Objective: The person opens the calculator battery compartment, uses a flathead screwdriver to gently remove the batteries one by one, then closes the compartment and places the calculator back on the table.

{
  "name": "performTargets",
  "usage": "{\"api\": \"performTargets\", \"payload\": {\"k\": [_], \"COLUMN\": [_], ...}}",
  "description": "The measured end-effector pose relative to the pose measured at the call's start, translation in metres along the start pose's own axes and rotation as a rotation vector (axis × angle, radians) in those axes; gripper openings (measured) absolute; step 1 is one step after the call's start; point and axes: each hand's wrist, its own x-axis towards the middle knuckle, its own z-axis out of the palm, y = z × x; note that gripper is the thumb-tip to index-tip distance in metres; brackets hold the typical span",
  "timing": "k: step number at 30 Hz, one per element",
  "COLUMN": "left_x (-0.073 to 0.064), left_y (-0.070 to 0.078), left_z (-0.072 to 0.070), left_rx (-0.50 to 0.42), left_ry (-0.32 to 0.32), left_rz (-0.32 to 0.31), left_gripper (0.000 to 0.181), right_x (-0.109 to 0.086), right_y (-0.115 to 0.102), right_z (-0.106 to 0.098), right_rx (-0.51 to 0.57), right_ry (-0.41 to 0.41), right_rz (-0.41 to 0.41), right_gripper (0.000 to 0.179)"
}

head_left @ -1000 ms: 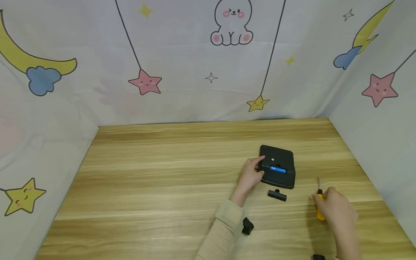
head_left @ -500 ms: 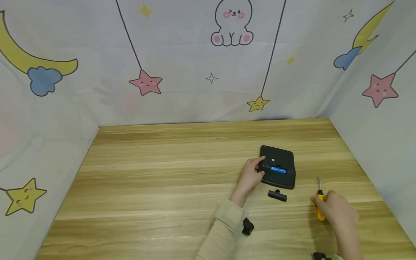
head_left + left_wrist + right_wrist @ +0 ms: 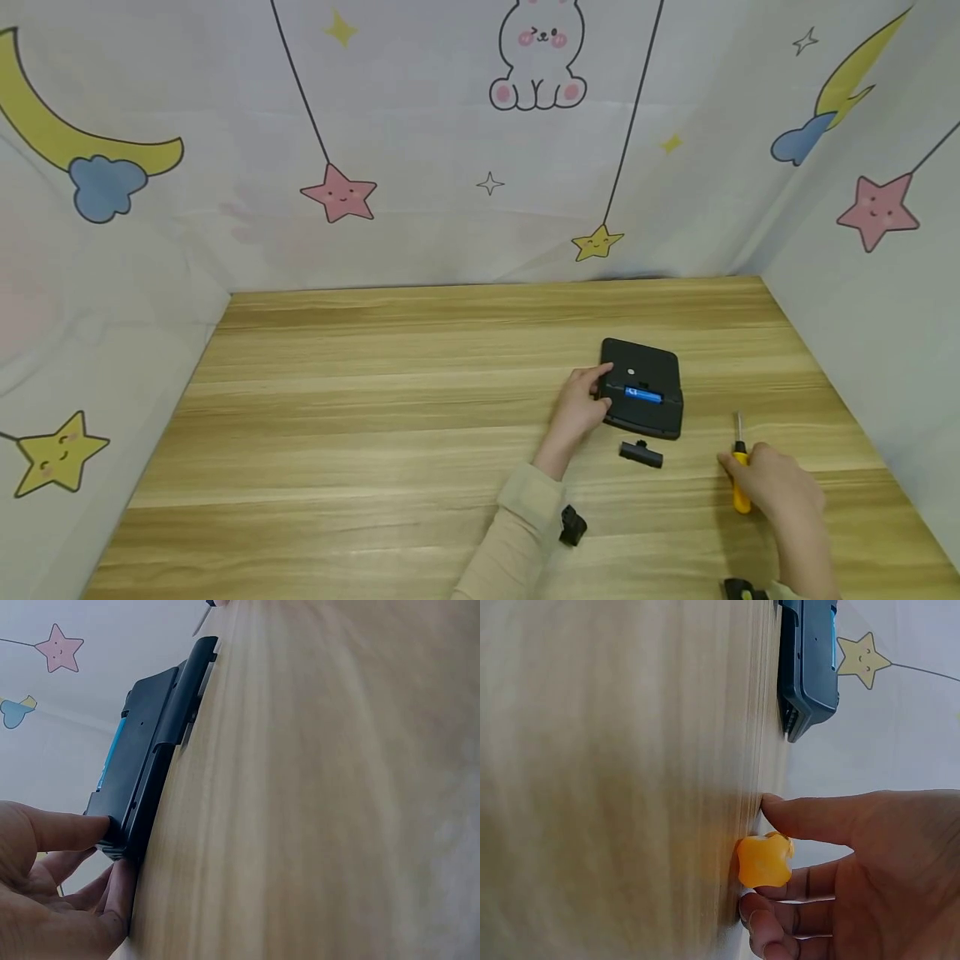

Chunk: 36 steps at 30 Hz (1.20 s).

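A black calculator lies face down, with a blue battery in its uncovered compartment. My left hand grips its left edge; the left wrist view shows the thumb on the back and fingers at the underside. Its battery cover lies just in front. To the right, my right hand is around a yellow-handled screwdriver lying on the table, shaft pointing away. The right wrist view shows the thumb on the tabletop, apart from the handle, and loosely bent fingers on its other side.
The wood-grain table meets a patterned white cloth at its back and sides. A black wrist mount sits beside the left sleeve, and another one is at the right wrist.
The right hand has loosened around the screwdriver and shifted slightly, baring more of the handle. The screwdriver, calculator and left hand stay in place; the head view has tilted up a little.
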Motion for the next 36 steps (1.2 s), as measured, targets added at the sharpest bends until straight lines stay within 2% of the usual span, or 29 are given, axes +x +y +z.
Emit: {"api": "performTargets", "payload": {"k": [8,22,29,36], "left_x": [-0.0004,-0.0018,-0.002,-0.0004], "left_y": [-0.0006,-0.0007,0.0007,-0.0002], "left_z": [-0.0006,-0.0015,-0.0015,-0.0004], "left_rx": [-0.015,-0.024,-0.027,-0.028], "left_ry": [-0.003,0.0,0.001,0.002], "left_rz": [-0.004,-0.001,0.001,0.006], "left_gripper": [0.055,0.054,0.054,0.055], "right_x": [0.0025,0.0002,-0.0001,0.001], "right_y": [0.0014,-0.0009,-0.002,-0.0024], "right_z": [0.0013,0.002,0.0012,0.0003], "right_rx": [0.003,0.0,0.001,0.016], "right_ry": [-0.02,0.003,-0.014,0.03], "right_rz": [0.003,-0.068,-0.077,-0.098], "right_gripper": [0.063,0.046,0.047,0.045]}}
